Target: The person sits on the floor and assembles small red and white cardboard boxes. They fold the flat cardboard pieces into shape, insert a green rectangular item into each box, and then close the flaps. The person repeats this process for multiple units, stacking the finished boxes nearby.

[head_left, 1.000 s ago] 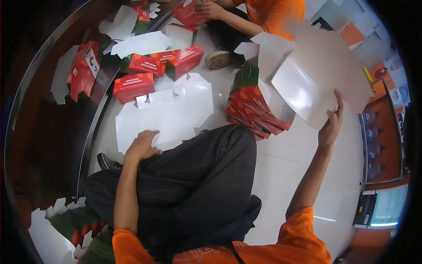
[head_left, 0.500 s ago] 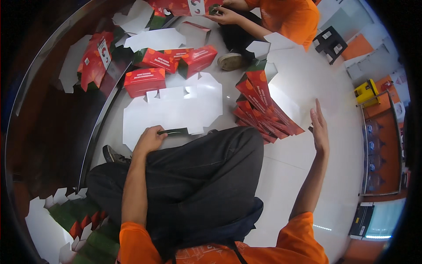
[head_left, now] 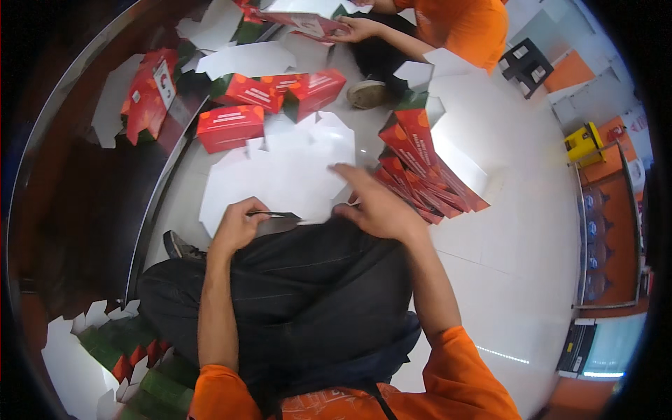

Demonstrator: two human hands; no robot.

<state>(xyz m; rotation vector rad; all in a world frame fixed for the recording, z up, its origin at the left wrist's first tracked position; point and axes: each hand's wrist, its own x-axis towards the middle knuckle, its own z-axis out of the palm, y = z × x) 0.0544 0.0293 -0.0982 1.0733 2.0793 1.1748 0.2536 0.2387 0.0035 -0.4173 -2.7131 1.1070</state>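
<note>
An unfolded carton sheet [head_left: 280,171], white side up with cut flaps along its far edge, lies on the floor before my crossed legs. My left hand [head_left: 241,220] pinches a dark folded flap at the sheet's near edge. At the sheet's right side is my right hand [head_left: 374,206], its fingers spread, with the thumb apart from the forefinger and nothing seen between them. Beyond the sheet stands a folded red box [head_left: 230,128]. A fanned stack of red flat cartons [head_left: 427,168] lies right of the sheet, close to my right hand.
Further red boxes [head_left: 315,94] sit behind the sheet. A dark glossy panel with a metal edge [head_left: 164,178] runs along the left. Green and white cartons [head_left: 119,343] are piled at lower left. Across from me a co-worker's hand [head_left: 357,29] holds a red carton.
My right hand has swung in from the far right to the sheet's right side. The sheet has shifted slightly, and my left hand keeps its flap. The co-worker's carton has tilted.
</note>
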